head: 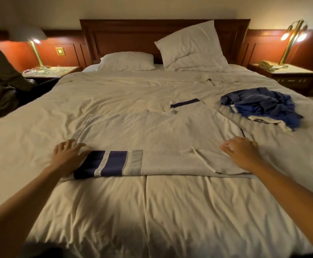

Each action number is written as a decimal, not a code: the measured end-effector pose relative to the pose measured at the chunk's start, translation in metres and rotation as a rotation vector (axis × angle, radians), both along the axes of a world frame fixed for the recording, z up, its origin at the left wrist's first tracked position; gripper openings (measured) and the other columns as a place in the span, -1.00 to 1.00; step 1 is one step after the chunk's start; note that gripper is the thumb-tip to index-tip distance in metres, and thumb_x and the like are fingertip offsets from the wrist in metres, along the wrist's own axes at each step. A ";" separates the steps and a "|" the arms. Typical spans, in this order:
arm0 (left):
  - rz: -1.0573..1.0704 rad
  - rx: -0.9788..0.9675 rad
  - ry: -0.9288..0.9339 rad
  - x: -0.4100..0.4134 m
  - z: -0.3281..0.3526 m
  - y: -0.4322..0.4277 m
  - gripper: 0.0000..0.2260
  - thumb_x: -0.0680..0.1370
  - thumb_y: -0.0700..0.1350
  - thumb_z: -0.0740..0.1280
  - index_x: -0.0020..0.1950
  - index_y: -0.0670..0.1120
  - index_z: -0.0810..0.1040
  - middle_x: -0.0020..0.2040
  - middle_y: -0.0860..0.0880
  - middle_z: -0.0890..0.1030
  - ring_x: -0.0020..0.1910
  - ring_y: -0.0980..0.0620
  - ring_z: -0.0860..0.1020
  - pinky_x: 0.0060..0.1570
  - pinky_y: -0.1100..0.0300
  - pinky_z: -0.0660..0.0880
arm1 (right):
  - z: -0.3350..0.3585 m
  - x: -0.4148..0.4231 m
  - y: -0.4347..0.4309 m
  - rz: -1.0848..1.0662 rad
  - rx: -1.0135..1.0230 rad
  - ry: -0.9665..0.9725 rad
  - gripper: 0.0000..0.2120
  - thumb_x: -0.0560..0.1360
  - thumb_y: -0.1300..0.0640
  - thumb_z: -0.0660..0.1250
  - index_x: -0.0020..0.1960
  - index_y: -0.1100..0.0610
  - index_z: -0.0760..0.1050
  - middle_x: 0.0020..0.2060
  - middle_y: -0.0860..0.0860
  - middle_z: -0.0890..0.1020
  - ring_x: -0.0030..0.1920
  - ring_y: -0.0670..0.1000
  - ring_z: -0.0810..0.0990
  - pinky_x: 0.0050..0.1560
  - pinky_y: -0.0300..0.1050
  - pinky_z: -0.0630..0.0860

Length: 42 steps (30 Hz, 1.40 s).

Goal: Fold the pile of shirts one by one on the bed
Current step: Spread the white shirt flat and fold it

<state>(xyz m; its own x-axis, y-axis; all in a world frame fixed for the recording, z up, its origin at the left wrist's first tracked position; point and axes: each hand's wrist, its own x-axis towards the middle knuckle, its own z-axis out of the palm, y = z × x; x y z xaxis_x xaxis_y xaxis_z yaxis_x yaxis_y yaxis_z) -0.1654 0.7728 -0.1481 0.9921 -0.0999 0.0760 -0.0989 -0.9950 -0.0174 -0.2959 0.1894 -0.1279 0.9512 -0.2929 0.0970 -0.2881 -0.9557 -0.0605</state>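
A white shirt [161, 131] with navy and blue sleeve bands lies spread on the bed [152, 211]. Its near part is folded over, so one banded sleeve [107, 162] lies along the near edge. My left hand [68, 155] rests with spread fingers on the fabric beside that sleeve's dark end. My right hand [243, 151] lies flat on the shirt's right side, fingers relaxed. The other sleeve band [184, 103] points toward the pillows. A crumpled pile of blue shirts [261, 107] sits at the right of the bed.
Two white pillows [191, 47] lean at the wooden headboard. Nightstands with lit brass lamps stand on both sides, the left one [47, 70] carrying cables, the right one [282, 69] a telephone. Dark clothing [1, 81] hangs at the far left.
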 end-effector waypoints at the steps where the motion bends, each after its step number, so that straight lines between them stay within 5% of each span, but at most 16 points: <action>1: -0.070 -0.021 -0.008 0.002 -0.003 -0.005 -0.70 0.67 0.15 0.09 0.40 0.33 0.35 0.51 0.05 0.32 0.46 -0.11 0.25 0.44 -0.09 0.14 | -0.008 0.006 0.009 0.057 0.118 0.000 -0.25 0.44 -0.53 -0.10 0.19 -0.05 0.57 0.18 0.01 0.58 0.20 0.12 0.52 0.19 0.06 0.35; 3: -0.113 -0.048 0.051 0.007 -0.008 -0.014 -0.72 0.70 0.04 0.09 0.36 0.24 0.44 0.43 0.12 0.42 0.41 -0.04 0.28 0.41 -0.02 0.15 | -0.023 0.016 0.022 0.106 0.280 0.025 -0.44 0.53 -0.42 0.05 0.09 0.00 0.57 0.08 0.03 0.58 0.14 0.15 0.53 0.16 0.05 0.37; 5: -0.096 -0.103 0.052 0.010 -0.011 -0.019 -0.77 0.70 -0.02 0.14 0.29 0.05 0.52 0.34 -0.01 0.47 0.36 -0.13 0.32 0.37 0.01 0.14 | -0.033 0.025 0.031 0.118 0.322 0.021 -0.68 0.62 -0.21 0.16 -0.08 0.02 0.47 -0.08 -0.01 0.57 0.09 0.17 0.48 0.07 0.05 0.37; 8: -0.038 -0.148 0.037 0.020 -0.019 -0.016 -0.78 0.69 0.01 0.16 0.21 -0.05 0.52 0.25 -0.14 0.50 0.28 -0.23 0.37 0.32 -0.05 0.20 | -0.039 0.037 0.032 0.126 0.302 0.036 -0.66 0.66 -0.14 0.11 -0.25 -0.06 0.24 -0.29 -0.13 0.42 -0.02 0.12 0.46 -0.03 0.03 0.29; 12: 0.010 -0.208 -0.013 0.031 -0.023 -0.012 -0.78 0.68 0.07 0.16 0.07 -0.04 0.48 0.16 -0.12 0.50 0.24 -0.22 0.38 0.24 -0.11 0.20 | -0.045 0.049 0.026 0.120 0.326 -0.089 -0.65 0.65 -0.14 0.12 -0.27 -0.06 0.22 -0.32 -0.11 0.44 -0.13 0.09 0.45 -0.06 0.03 0.29; 23: 0.039 -0.147 -0.042 0.037 -0.032 -0.009 -0.76 0.68 0.11 0.13 0.09 -0.02 0.46 0.17 -0.12 0.46 0.22 -0.23 0.37 0.24 -0.13 0.19 | -0.045 0.052 0.028 0.145 0.284 -0.098 -0.68 0.63 -0.15 0.15 -0.18 0.03 0.29 -0.17 -0.02 0.48 -0.04 0.11 0.47 -0.04 0.00 0.29; 28: 0.024 -0.176 -0.030 0.027 -0.029 -0.014 -0.72 0.64 0.14 0.22 0.23 0.01 0.49 0.28 -0.12 0.41 0.31 -0.22 0.33 0.32 -0.11 0.17 | -0.031 0.039 0.021 0.138 0.196 -0.041 -0.70 0.60 -0.20 0.19 0.17 -0.02 0.47 0.18 0.03 0.45 0.21 0.13 0.42 0.26 0.02 0.29; 34: 0.000 -0.220 0.042 0.019 -0.019 -0.033 -0.52 0.62 0.24 0.16 0.49 0.07 0.36 0.57 -0.11 0.21 0.57 -0.11 0.10 0.54 -0.03 -0.09 | -0.012 0.007 -0.007 -0.057 0.054 0.107 -0.36 0.56 -0.39 -0.05 0.57 -0.15 0.13 0.55 0.03 0.21 0.55 0.16 0.09 0.51 0.14 0.01; 40: -0.178 -0.129 0.259 -0.002 -0.023 -0.087 -0.36 0.59 0.39 -0.09 0.61 0.15 0.12 0.65 -0.02 -0.04 0.62 -0.09 -0.09 0.53 -0.18 -0.24 | -0.031 -0.031 -0.029 0.204 0.003 0.306 -0.08 0.16 -0.60 -0.62 0.49 -0.36 -0.42 0.59 -0.15 -0.24 0.58 0.03 -0.29 0.55 0.07 -0.18; 42: -0.273 -0.035 0.213 -0.012 -0.032 -0.079 -0.29 0.52 0.47 -0.16 0.62 0.20 0.01 0.65 0.01 -0.05 0.62 -0.11 -0.12 0.52 -0.20 -0.23 | -0.025 -0.035 -0.039 0.181 0.002 0.340 -0.20 0.17 -0.54 -0.71 0.38 -0.34 -0.60 0.56 -0.12 -0.35 0.57 0.08 -0.36 0.55 0.10 -0.19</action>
